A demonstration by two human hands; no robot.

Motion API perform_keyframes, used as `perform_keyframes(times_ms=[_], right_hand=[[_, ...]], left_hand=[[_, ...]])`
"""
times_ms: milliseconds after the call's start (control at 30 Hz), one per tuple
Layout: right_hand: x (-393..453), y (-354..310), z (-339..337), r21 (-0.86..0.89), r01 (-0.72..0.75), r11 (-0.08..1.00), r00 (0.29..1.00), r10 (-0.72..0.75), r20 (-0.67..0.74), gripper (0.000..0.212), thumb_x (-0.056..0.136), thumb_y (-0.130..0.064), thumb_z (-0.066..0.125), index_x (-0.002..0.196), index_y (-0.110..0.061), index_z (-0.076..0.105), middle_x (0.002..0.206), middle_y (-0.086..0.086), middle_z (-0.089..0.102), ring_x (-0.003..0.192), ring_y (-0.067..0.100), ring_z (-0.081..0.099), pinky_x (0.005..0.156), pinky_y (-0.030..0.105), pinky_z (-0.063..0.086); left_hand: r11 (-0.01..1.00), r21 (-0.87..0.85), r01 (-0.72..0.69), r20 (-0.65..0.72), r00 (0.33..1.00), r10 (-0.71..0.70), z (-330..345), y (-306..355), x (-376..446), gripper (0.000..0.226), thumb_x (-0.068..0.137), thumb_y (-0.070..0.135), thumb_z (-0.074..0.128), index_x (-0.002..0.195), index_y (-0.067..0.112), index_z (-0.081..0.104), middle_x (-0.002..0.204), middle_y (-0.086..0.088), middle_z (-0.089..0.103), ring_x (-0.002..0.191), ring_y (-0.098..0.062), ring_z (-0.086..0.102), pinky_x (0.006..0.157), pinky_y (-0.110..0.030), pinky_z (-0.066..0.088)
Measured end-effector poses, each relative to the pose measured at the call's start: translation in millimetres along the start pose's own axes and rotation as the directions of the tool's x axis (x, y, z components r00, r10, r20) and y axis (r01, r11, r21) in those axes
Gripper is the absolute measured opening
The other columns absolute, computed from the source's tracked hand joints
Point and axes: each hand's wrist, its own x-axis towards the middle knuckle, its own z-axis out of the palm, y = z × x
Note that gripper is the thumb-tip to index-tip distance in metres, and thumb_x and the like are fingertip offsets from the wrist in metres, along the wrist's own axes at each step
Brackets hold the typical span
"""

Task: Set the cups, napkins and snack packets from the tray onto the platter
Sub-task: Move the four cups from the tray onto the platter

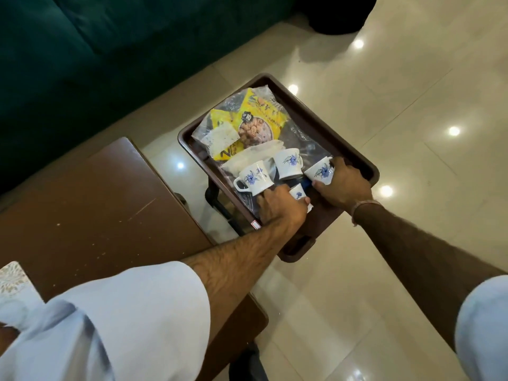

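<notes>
A dark brown tray (324,125) stands on a low black stand over the floor. On it lie a yellow snack packet (255,119) inside clear plastic, white napkins (247,158) and several white cups with blue flowers. My left hand (280,207) rests on the tray's near part, its fingers against the left cup (254,178) and over a small cup (298,192). My right hand (342,182) closes around the right cup (320,171). A middle cup (287,162) stands free behind them.
A brown wooden table (90,204) lies left of the tray, with a white patterned thing (13,281) at its near left corner. A dark green sofa (82,50) runs along the back. Glossy cream floor tiles (412,133) surround the tray.
</notes>
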Motion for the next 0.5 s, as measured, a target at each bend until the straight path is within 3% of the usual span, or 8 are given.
perform_keyframes(times_ms=[133,267,400,500], right_hand=[[-1.0,3.3,5.7,0.175,-0.029,0.984,0.999,0.034,-0.027,0.072,0.077,-0.045,0.076,0.134,-0.015,0.043,0.13,0.016,0.059,0.113,0.035,0.061,0.094,0.046,0.054],[-13.7,7.0,8.3,0.336,-0.038,0.941,0.992,0.076,-0.101,0.071,0.073,-0.046,0.079,0.128,-0.017,0.046,0.129,0.011,0.06,0.11,0.029,0.062,0.09,0.044,0.057],[-35.2,-6.2,5.6,0.5,0.027,0.866,0.977,0.082,-0.195,0.063,0.073,-0.045,0.081,0.121,-0.021,0.049,0.119,0.002,0.065,0.092,0.015,0.062,0.073,0.025,0.054],[-52.5,-32.2,-0.3,0.589,0.105,0.801,0.98,0.017,-0.197,0.054,0.073,-0.044,0.082,0.112,-0.03,0.047,0.105,-0.009,0.063,0.08,0.0,0.062,0.06,0.008,0.046]], left_hand=[[0.999,0.024,0.03,0.005,1.0,-0.03,1.1,-0.3,-4.9,0.05,0.082,0.052,0.068,0.123,0.023,0.064,0.125,-0.009,0.061,0.124,-0.031,0.042,0.101,-0.043,0.04],[0.995,-0.092,-0.034,0.013,0.999,0.036,-6.8,-12.5,-14.2,0.053,0.082,0.045,0.072,0.126,0.017,0.064,0.126,-0.011,0.062,0.118,-0.028,0.053,0.096,-0.042,0.049],[0.969,-0.212,-0.124,0.01,0.992,0.129,-22.8,-21.4,-29.0,0.052,0.079,0.04,0.078,0.119,0.01,0.068,0.122,-0.008,0.056,0.103,-0.02,0.059,0.083,-0.029,0.052],[0.939,-0.297,-0.173,-0.027,0.985,0.173,-48.4,-30.5,-38.3,0.041,0.073,0.039,0.083,0.101,0.017,0.063,0.113,0.001,0.045,0.098,-0.015,0.055,0.074,-0.023,0.049]])
